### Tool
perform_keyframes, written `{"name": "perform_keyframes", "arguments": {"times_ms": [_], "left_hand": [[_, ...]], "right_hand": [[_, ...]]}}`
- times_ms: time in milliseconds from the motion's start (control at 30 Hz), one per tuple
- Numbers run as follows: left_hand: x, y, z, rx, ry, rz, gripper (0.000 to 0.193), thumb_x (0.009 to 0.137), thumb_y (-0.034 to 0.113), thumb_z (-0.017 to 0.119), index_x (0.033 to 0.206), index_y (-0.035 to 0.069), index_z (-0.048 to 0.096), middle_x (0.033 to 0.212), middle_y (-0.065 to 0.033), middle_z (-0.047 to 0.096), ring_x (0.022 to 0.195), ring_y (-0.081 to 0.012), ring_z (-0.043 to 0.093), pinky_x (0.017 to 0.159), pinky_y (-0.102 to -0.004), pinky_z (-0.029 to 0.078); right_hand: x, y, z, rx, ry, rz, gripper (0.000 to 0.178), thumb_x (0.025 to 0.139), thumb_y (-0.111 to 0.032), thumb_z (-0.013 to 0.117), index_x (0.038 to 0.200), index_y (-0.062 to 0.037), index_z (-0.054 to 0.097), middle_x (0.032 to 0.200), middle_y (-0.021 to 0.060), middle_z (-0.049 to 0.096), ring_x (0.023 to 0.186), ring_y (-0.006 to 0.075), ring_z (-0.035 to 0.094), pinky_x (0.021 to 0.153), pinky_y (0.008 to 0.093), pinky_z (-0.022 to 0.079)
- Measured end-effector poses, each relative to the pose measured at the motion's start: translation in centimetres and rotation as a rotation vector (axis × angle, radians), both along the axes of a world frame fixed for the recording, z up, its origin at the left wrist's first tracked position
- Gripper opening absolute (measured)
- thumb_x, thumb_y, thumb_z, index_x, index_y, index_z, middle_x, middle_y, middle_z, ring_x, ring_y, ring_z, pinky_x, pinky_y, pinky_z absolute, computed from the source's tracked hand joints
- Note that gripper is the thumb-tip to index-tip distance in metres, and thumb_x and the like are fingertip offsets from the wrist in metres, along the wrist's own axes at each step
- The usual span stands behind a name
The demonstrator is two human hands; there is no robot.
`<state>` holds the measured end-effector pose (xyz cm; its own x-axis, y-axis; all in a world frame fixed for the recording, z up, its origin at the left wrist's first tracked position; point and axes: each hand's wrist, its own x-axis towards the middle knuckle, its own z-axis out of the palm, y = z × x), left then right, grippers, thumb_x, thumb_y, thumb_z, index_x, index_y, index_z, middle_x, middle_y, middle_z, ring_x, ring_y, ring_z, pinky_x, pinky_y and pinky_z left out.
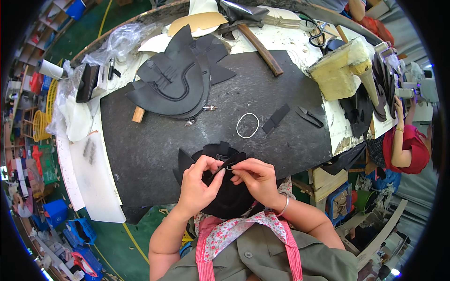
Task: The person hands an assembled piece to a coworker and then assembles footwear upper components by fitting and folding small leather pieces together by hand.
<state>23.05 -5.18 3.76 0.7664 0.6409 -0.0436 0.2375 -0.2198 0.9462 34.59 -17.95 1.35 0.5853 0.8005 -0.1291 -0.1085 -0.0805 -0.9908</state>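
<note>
A dark, floppy black piece with straps (229,199) lies at the table's near edge, partly over my lap. My left hand (200,183) pinches a raised edge of this piece between thumb and fingers. Close beside it, my right hand (257,180) is closed at the fingertips on a small, thin, shiny thing at the same edge; its kind is too small to make out. A small metal buckle seems to sit on the strap just beyond my fingers. My hands nearly touch, and they hide part of the black piece.
Beyond lie a stack of cut black pieces (171,84), a pale elastic loop (247,125), a black strip (276,118) and small snips (310,117). A wooden-handled hammer (260,49) rests at the back. A yellowish block (340,68) stands right. Another person (407,150) sits far right.
</note>
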Motion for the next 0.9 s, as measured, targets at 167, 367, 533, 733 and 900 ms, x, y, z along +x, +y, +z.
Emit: {"name": "perform_keyframes", "arguments": {"times_ms": [167,367,533,733,900], "left_hand": [[-0.3,-0.1,0.1,-0.154,0.034,-0.013,0.03,0.07,0.005,0.079,0.084,0.005,0.052,0.075,-0.0002,0.062,0.068,-0.0054,0.055,0.06,-0.0178,0.038],[-1.2,-0.2,-0.9,-0.334,-0.085,-0.077,0.028,0.073,-0.002,0.075,0.085,0.006,0.051,0.082,0.0,0.057,0.077,-0.0051,0.054,0.069,-0.0195,0.043],[-0.9,-1.3,-0.8,-0.429,-0.197,-0.037,0.023,0.073,0.002,0.076,0.085,0.004,0.057,0.079,0.0012,0.062,0.069,-0.0038,0.052,0.06,-0.0195,0.041],[-1.8,-1.3,-0.1,-0.482,-0.19,0.01,0.026,0.075,-0.003,0.074,0.096,-0.001,0.06,0.093,-0.0068,0.066,0.086,-0.0098,0.062,0.076,-0.0239,0.052],[-2.1,-1.3,0.0,-0.587,-0.157,0.016,0.031,0.073,-0.003,0.075,0.1,-0.002,0.06,0.091,-0.0082,0.068,0.083,-0.0109,0.064,0.075,-0.024,0.053]], "right_hand": [[-0.2,-0.5,0.2,-0.082,0.164,-0.056,0.027,0.08,0.002,0.068,0.105,0.0022,0.057,0.076,0.0091,0.064,0.065,0.0115,0.064,0.057,0.0221,0.054],[1.2,0.0,2.0,-0.035,-0.408,-0.117,0.038,0.072,-0.004,0.079,0.102,0.0015,0.056,0.088,0.0109,0.064,0.073,0.0083,0.06,0.066,0.0217,0.049],[1.3,-1.2,2.4,-0.028,0.29,0.14,0.024,0.078,0.002,0.072,0.096,0.0036,0.056,0.092,0.0052,0.061,0.087,0.01,0.059,0.079,0.0238,0.049],[1.2,-1.0,3.6,-0.04,0.243,0.147,0.023,0.077,0.003,0.072,0.093,0.0029,0.056,0.089,0.0051,0.061,0.083,0.009,0.059,0.074,0.0228,0.05],[0.9,-1.0,4.0,-0.049,0.327,0.096,0.022,0.076,0.004,0.072,0.088,0.0013,0.054,0.089,0.0065,0.061,0.083,0.0091,0.059,0.074,0.0226,0.052]]}}
